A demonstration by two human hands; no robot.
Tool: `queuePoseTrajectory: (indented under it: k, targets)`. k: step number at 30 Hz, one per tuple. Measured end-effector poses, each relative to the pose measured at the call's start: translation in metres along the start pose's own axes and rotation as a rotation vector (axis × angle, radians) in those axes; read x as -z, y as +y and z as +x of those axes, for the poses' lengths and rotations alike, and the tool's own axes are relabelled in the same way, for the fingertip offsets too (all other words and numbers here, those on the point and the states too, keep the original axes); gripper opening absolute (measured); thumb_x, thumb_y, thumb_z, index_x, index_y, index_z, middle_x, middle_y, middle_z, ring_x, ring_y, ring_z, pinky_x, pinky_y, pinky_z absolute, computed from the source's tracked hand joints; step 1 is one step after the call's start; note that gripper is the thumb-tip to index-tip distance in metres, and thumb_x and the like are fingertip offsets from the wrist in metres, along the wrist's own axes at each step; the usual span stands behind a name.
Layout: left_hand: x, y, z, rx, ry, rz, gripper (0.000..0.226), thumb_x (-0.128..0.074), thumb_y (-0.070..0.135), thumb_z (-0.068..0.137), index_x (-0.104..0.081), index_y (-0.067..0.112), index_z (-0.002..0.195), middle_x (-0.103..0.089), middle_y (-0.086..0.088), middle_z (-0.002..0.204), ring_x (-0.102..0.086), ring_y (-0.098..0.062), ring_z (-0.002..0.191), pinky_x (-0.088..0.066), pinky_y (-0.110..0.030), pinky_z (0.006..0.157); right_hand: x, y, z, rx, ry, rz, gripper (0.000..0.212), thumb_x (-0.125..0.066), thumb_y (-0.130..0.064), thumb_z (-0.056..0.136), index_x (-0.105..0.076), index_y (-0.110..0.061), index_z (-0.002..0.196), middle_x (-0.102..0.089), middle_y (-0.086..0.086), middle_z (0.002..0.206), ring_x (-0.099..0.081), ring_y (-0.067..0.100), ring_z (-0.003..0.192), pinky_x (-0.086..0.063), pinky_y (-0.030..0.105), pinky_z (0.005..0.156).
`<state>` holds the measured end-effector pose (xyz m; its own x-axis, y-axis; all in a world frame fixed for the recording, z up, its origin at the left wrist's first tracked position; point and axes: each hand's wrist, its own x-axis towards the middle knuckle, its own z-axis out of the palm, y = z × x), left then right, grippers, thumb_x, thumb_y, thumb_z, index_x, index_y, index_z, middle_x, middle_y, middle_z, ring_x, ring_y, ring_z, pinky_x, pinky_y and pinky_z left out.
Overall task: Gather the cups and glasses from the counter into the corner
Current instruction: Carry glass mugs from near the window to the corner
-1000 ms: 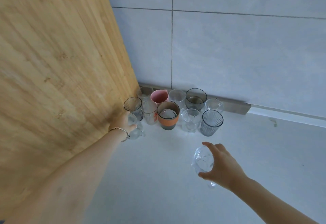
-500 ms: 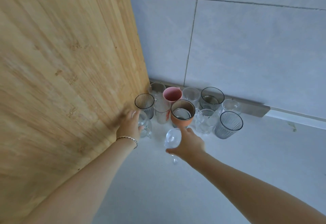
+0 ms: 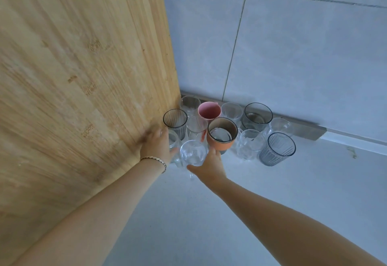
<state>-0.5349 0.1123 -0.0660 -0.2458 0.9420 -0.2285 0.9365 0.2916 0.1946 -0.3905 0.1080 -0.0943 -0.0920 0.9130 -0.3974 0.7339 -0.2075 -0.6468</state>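
— Where have the cups ended up?

— Bunched in the corner where the wooden panel (image 3: 83,77) meets the tiled wall (image 3: 303,56), all standing on the pale table (image 3: 209,213). At the back there's a pink cup (image 3: 209,109), with a clear tumbler on either side of it and a smoky grey glass (image 3: 258,116) further right. In front of those stand a dark ribbed glass (image 3: 175,120) against the panel, an orange cup (image 3: 222,137) with a brown inside, a clear patterned mug (image 3: 249,146) and a second grey ribbed glass (image 3: 279,149) at the right end.

— And the hands?

— The left hand (image 3: 156,146), with a thin bracelet (image 3: 156,160) at the wrist, is wrapped round a small clear glass (image 3: 173,142) just beside the panel; that grip is closed on it. The right hand (image 3: 209,166) has a round clear glass (image 3: 193,153) in its grip, thumb below and fingers (image 3: 214,152) up its right side.

— Is that round one down on the table?

— I can't tell; its base is hidden by the hand. It sits at the front of the bunch, between the small clear glass and the orange cup, right up against both.
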Motion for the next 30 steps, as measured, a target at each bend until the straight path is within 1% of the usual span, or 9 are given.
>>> queuePoseTrajectory:
  k: [3, 6, 13, 18, 20, 22, 24, 26, 30]
  targets:
    - [0.002, -0.002, 0.006, -0.017, -0.023, 0.033, 0.064, -0.054, 0.032, 0.09, -0.025, 0.013, 0.143, -0.03, -0.003, 0.149, -0.042, -0.026, 0.128, -0.045, -0.039, 0.095, 0.001, 0.007, -0.002, -0.012, -0.05, 0.038, 0.054, -0.065, -0.021, 0.082, -0.043, -0.005, 0.129, -0.049, 0.013, 0.129, -0.051, 0.025, 0.115, -0.043, 0.026, 0.091]
    - [0.007, -0.005, 0.012, -0.084, -0.087, 0.06, 0.062, -0.056, 0.025, 0.09, -0.026, 0.012, 0.143, -0.029, -0.001, 0.151, -0.044, -0.025, 0.128, -0.045, -0.038, 0.098, -0.004, 0.005, -0.001, -0.061, -0.061, 0.109, 0.064, -0.066, -0.024, 0.083, -0.036, -0.005, 0.136, -0.045, 0.014, 0.133, -0.051, 0.025, 0.116, -0.039, 0.022, 0.082]
    - [0.007, -0.001, -0.003, -0.113, -0.026, 0.15, 0.063, -0.053, 0.018, 0.092, -0.02, 0.013, 0.146, -0.024, 0.0, 0.155, -0.038, -0.025, 0.134, -0.042, -0.038, 0.103, 0.001, 0.014, -0.008, -0.056, -0.16, 0.204, 0.064, -0.065, -0.02, 0.085, -0.033, -0.004, 0.138, -0.042, 0.013, 0.14, -0.048, 0.026, 0.126, -0.046, 0.035, 0.1]
    - [-0.008, 0.044, -0.041, -0.385, 0.121, -0.021, 0.047, -0.051, -0.001, 0.083, -0.047, 0.006, 0.13, -0.048, -0.011, 0.138, -0.056, -0.035, 0.114, -0.047, -0.041, 0.093, 0.033, 0.059, -0.035, -0.044, -0.349, 0.078, 0.049, -0.062, -0.019, 0.086, -0.048, -0.008, 0.132, -0.055, 0.008, 0.133, -0.054, 0.019, 0.121, -0.047, 0.027, 0.09]
    - [-0.02, 0.079, -0.062, -0.445, -0.029, -0.088, 0.039, -0.043, 0.006, 0.089, -0.046, 0.01, 0.128, -0.049, -0.005, 0.136, -0.056, -0.03, 0.112, -0.048, -0.038, 0.091, 0.059, 0.091, -0.051, -0.034, -0.334, -0.013, 0.04, -0.059, -0.021, 0.088, -0.054, -0.011, 0.126, -0.058, 0.007, 0.128, -0.056, 0.019, 0.118, -0.046, 0.024, 0.088]
    - [-0.038, 0.12, -0.075, -0.463, -0.357, -0.023, 0.032, -0.039, 0.015, 0.093, -0.047, 0.014, 0.125, -0.052, -0.003, 0.132, -0.054, -0.025, 0.117, -0.045, -0.034, 0.095, 0.089, 0.128, -0.072, -0.059, -0.273, -0.085, 0.037, -0.056, -0.022, 0.089, -0.056, -0.012, 0.124, -0.059, 0.005, 0.126, -0.056, 0.018, 0.116, -0.044, 0.023, 0.094]
    - [-0.06, 0.169, -0.083, -0.466, -0.609, 0.099, 0.021, -0.039, 0.018, 0.093, -0.057, 0.017, 0.102, -0.057, -0.01, 0.112, -0.055, -0.026, 0.104, -0.043, -0.029, 0.087, 0.123, 0.17, -0.098, -0.124, -0.214, -0.135, 0.035, -0.053, -0.022, 0.09, -0.055, -0.013, 0.124, -0.06, 0.004, 0.125, -0.056, 0.018, 0.115, -0.042, 0.021, 0.094]
    - [-0.076, 0.224, -0.097, -0.496, -0.685, 0.161, 0.019, -0.04, 0.016, 0.09, -0.051, 0.017, 0.074, -0.05, -0.009, 0.09, -0.048, -0.023, 0.085, -0.036, -0.026, 0.075, 0.159, 0.217, -0.129, -0.22, -0.175, -0.165, 0.036, -0.051, -0.024, 0.092, -0.053, -0.015, 0.126, -0.059, 0.003, 0.127, -0.055, 0.017, 0.117, -0.042, 0.021, 0.093]
    - [-0.095, 0.339, -0.166, -0.644, -0.645, 0.204, 0.035, -0.036, 0.009, 0.091, -0.033, 0.016, 0.056, -0.041, -0.005, 0.067, -0.04, -0.022, 0.078, -0.031, -0.025, 0.057, 0.229, 0.319, -0.216, -0.477, -0.058, -0.123, 0.039, -0.051, -0.029, 0.091, -0.051, -0.018, 0.129, -0.055, 0.002, 0.133, -0.051, 0.018, 0.123, -0.04, 0.028, 0.101]
